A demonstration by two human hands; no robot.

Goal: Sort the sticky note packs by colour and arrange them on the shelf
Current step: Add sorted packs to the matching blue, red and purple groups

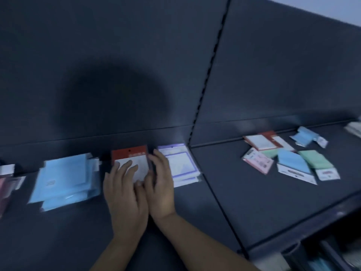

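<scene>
On the shelf (244, 192), left hand (125, 192) and right hand (160, 188) straighten the red pack (130, 159), fingers (127, 165) flat; probably next: the three-o'clock heap (293, 161).

Left grip (125, 194) flat on red-topped pack (129, 155), right grip (161, 189) against its side, blue packs (64, 178) left, purple pack (180, 163) right

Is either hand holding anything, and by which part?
Nothing is gripped. The left hand lies flat on the face of the red-topped pack; the right hand touches its right edge.
</scene>
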